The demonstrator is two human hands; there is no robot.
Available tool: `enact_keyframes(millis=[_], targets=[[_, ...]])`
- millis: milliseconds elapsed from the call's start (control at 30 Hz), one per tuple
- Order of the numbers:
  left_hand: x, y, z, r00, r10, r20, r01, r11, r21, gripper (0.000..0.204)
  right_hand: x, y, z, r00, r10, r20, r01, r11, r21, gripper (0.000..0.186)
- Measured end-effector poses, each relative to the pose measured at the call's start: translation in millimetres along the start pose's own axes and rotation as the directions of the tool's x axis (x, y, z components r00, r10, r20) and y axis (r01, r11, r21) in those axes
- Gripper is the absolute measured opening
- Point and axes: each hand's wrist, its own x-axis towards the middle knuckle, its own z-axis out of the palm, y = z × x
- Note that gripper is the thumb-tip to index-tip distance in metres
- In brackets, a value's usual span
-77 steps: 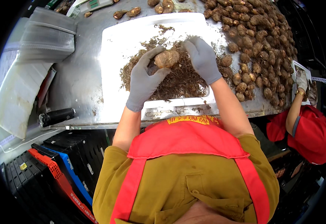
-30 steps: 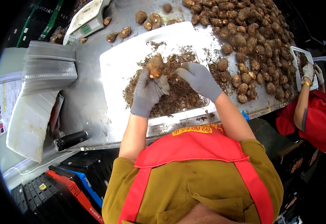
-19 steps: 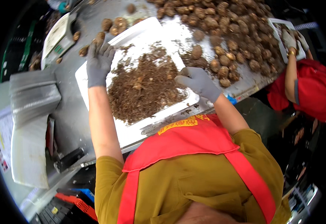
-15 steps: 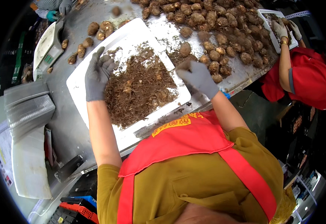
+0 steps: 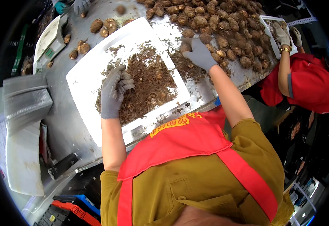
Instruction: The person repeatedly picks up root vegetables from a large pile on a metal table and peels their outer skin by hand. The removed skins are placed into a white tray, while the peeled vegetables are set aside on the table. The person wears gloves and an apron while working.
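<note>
My left hand (image 5: 115,91), in a grey dotted glove, is over the left part of a white foam tray (image 5: 82,77). Its fingers curve loosely and are apart, with nothing visible in them. Under and beside it lies a bed of brown fibrous root scraps (image 5: 146,84) inside the tray. Beyond the tray's right rim, my right hand (image 5: 201,55), also grey-gloved, has its fingers closed around a brown round taro (image 5: 186,46), partly hidden by the glove. A large heap of taros (image 5: 224,22) spreads just past this hand.
A white scale (image 5: 49,41) stands at the left with a few loose taros (image 5: 82,48) near it. Clear plastic packs (image 5: 27,100) lie on the left. At right, a co-worker in red (image 5: 307,81) handles a smaller white tray (image 5: 274,41). Another person's gloved hand (image 5: 81,5) is at the far left.
My left hand has come nearer and to the right over the scraps. My right hand has moved away from me toward the heap and closed on a taro. The far gloved hand has shifted right.
</note>
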Motion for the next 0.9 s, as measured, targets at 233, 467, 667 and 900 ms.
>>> enact_keyframes(millis=[233, 467, 667, 900], targets=[[-29, -2, 53, 0.983, 0.165, -0.076, -0.130, 0.933, 0.337, 0.033, -30, -44, -5, 0.958, -0.207, 0.197, -0.170, 0.140, 0.975, 0.058], [-43, -8, 74, 0.861, 0.470, 0.194, -0.414, 0.424, 0.806, 0.053, -52, -88, 40, 0.875, -0.396, 0.278, -0.284, 0.047, 0.958, 0.051], [-55, -16, 60, 0.937, 0.342, 0.075, -0.311, 0.714, 0.627, 0.051, -75, -117, 32, 0.927, -0.326, 0.187, 0.005, 0.510, 0.860, 0.053], [-64, -21, 64, 0.955, 0.297, 0.007, -0.269, 0.855, 0.444, 0.050, -75, -135, 26, 0.958, -0.285, 0.016, 0.199, 0.706, 0.679, 0.039]])
